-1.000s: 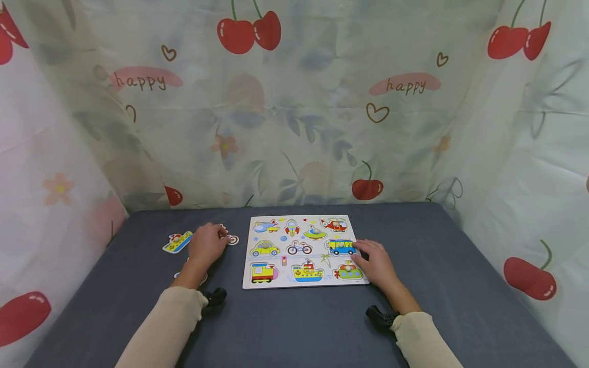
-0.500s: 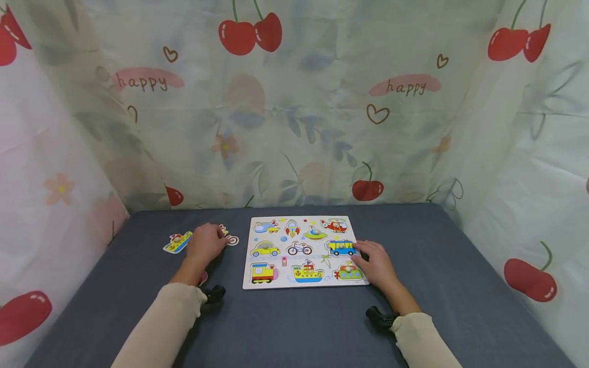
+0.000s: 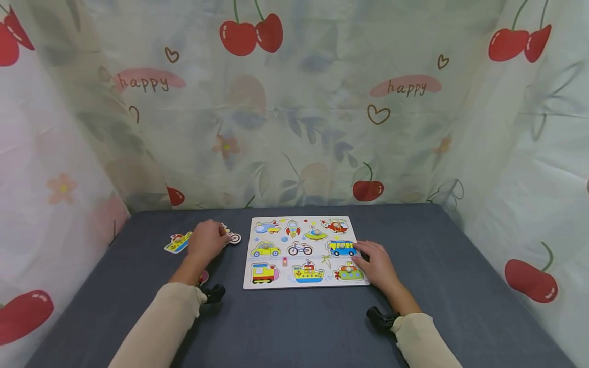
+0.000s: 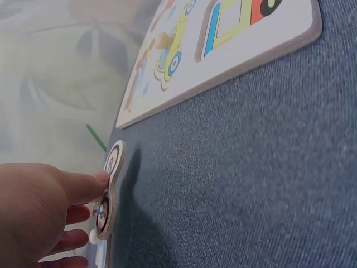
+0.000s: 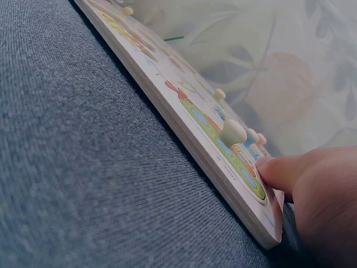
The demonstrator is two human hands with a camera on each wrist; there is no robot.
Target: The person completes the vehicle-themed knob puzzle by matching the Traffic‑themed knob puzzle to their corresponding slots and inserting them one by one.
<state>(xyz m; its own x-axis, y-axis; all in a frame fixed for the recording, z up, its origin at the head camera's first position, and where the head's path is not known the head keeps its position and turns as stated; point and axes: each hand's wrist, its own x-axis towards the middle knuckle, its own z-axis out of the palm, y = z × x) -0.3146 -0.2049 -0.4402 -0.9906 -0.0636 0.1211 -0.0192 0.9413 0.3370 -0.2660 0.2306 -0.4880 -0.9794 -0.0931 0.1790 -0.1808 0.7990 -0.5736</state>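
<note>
My left hand [image 3: 207,240] pinches a bicycle puzzle piece [image 3: 235,238] left of the puzzle board [image 3: 285,268]. In the left wrist view the thumb lies against the bicycle piece [image 4: 112,160], which stands tilted with a shadow beside it; the other fingers are partly hidden behind it. My right hand [image 3: 377,263] rests at the board's right edge. In the right wrist view the thumb touches the board [image 5: 273,234] near the submarine piece [image 5: 195,114], and the other fingers are hidden. A boat puzzle piece [image 3: 178,243] lies left of my left hand.
Another puzzle piece [image 3: 203,277] shows partly beside the left wrist. Knobbed pieces, among them a car [image 3: 265,249] and a bus [image 3: 341,248], sit in the board. The dark cloth-covered table [image 3: 294,332] ends at a cherry-print curtain [image 3: 285,153].
The left hand has risen slightly with the bicycle piece, which has shifted a little up and right. My right hand stays at the board's edge.
</note>
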